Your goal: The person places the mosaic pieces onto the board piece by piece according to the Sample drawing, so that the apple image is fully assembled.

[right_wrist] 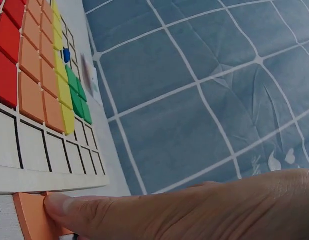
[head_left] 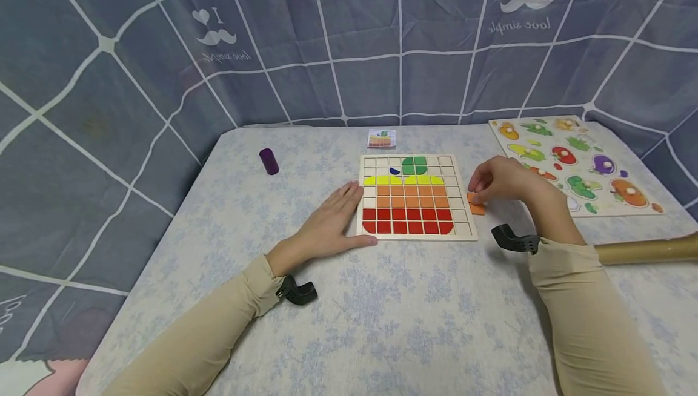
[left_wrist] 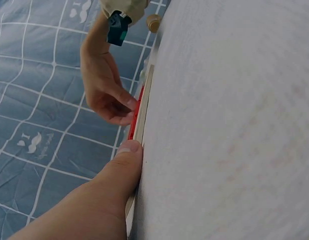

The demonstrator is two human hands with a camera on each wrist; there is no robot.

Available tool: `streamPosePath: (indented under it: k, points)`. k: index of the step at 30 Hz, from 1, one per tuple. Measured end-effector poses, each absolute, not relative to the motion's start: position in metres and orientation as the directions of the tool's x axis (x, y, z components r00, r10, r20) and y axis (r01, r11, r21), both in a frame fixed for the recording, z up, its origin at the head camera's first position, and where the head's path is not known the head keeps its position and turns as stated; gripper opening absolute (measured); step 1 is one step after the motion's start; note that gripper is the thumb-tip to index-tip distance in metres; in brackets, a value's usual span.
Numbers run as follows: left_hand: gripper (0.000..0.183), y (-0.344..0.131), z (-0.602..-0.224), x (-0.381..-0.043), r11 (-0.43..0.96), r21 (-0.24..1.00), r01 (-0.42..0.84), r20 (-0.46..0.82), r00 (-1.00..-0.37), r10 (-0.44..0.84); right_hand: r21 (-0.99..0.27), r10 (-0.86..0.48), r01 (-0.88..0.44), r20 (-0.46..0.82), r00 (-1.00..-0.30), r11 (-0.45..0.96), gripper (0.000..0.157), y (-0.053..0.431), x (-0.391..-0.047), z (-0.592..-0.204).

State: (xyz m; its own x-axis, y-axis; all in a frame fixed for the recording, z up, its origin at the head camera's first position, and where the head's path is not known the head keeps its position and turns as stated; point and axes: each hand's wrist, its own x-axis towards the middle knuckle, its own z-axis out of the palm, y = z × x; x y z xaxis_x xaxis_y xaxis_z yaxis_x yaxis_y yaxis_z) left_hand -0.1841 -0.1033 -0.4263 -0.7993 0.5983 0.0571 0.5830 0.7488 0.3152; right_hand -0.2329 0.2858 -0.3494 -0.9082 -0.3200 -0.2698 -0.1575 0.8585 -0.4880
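A wooden grid board [head_left: 463, 227] lies on the table, bearing red, orange, yellow and green tiles plus a small blue half-round piece [head_left: 394, 171]. My left hand [head_left: 327, 223] rests against its left side with fingers extended, the thumb along the front edge. Just right of the board, two orange tiles [head_left: 478, 209] lie overlapping on the cloth. My right hand [head_left: 504, 179] pinches one of them between thumb and fingers. In the right wrist view the thumb presses on an orange tile [right_wrist: 32, 215] beside the board's edge; the fingertips are hidden.
Behind the board lies a small picture card [head_left: 382, 138]. A purple cylinder [head_left: 269, 161] is at the left rear. On the right sit a vegetable knob puzzle [head_left: 594, 169] and a gold-coloured tube [head_left: 649, 250]. A patterned curtain [head_left: 371, 39] hangs behind the table.
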Motion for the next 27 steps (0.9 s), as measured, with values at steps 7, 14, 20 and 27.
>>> streamPosePath:
  k: [7, 14, 20, 27]
  points:
    - [0.114, -0.105, -0.425, -0.183, 0.747, 0.333, 0.575, 0.048, -0.802, 0.596, -0.478, -0.334, -0.171, -0.279, -0.900, 0.861, 0.019, 0.284, -0.234, -0.353]
    - [0.115, -0.106, -0.426, -0.184, 0.750, 0.328, 0.575, 0.042, -0.802, 0.596, -0.513, -0.335, -0.158, -0.272, -0.902, 0.844, 0.021, 0.285, -0.234, -0.352]
    - [0.114, -0.105, -0.425, -0.185, 0.748, 0.323, 0.580, 0.042, -0.798, 0.601, -0.608, -0.292, -0.129, -0.177, -0.940, 0.783, 0.028, 0.282, -0.232, -0.346]
    - [0.114, -0.105, -0.423, -0.183, 0.749, 0.331, 0.573, 0.036, -0.801, 0.597, -0.678, -0.314, -0.188, -0.066, -0.947, 0.710, 0.024, 0.254, -0.228, -0.345]
